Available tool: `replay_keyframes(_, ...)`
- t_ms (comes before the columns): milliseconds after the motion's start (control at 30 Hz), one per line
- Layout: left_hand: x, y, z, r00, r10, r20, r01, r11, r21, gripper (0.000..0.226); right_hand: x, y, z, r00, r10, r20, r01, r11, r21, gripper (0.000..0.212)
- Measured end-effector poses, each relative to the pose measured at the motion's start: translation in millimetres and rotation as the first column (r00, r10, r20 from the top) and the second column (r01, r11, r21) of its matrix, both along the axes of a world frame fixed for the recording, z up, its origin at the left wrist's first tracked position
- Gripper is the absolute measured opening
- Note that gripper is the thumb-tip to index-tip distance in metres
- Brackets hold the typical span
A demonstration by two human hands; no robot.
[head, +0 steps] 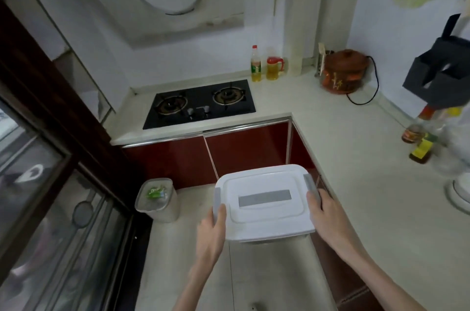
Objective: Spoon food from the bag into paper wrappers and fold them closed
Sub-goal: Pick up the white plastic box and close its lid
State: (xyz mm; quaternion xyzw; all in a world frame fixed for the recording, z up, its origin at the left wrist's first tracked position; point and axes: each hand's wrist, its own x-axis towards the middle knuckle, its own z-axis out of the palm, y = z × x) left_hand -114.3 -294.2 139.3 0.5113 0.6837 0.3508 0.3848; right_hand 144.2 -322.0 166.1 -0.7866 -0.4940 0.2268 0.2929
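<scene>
A white lidded plastic container (264,201) with grey side clips and a grey strip on its lid is held in front of me above the kitchen floor. My left hand (212,230) grips its left edge, thumb on the lid by the left clip. My right hand (323,214) grips its right edge, thumb beside the right clip. What is inside the container is hidden. No bag, spoon or paper wrappers are in view.
A small lined bin (157,200) stands on the floor to the left. An L-shaped white counter (356,158) carries a gas hob (201,103), oil bottles (255,64), a brown clay pot (343,71) and more bottles (421,148) at right. Red cabinet doors (229,153) lie ahead.
</scene>
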Motion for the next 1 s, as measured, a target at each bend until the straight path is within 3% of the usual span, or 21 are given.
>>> replay_keyframes(267, -5, 137, -6, 0.993, -0.116, -0.018, 0.115, 0.993, -0.023, 0.029, -7, 115, -9, 0.995, -0.096, 0.002, 0.096, 0.995, 0.022, 0.032)
replay_keyframes(433, -7, 206, -16, 0.994, -0.098, -0.051, 0.095, 0.994, -0.049, 0.032, -6, 191, -26, 0.995, -0.090, -0.046, 0.091, 0.996, 0.007, 0.030)
replay_keyframes(667, -30, 322, -13, 0.996, 0.018, -0.090, -0.021, 0.999, -0.039, 0.050, -21, 345, -24, 0.987, 0.077, -0.139, -0.072, 0.997, 0.040, 0.035)
replay_keyframes(1000, -83, 435, -13, 0.960, 0.270, 0.070, -0.263, 0.960, -0.099, 0.059, -77, 539, -18, 0.924, 0.318, -0.213, -0.332, 0.943, -0.029, 0.033)
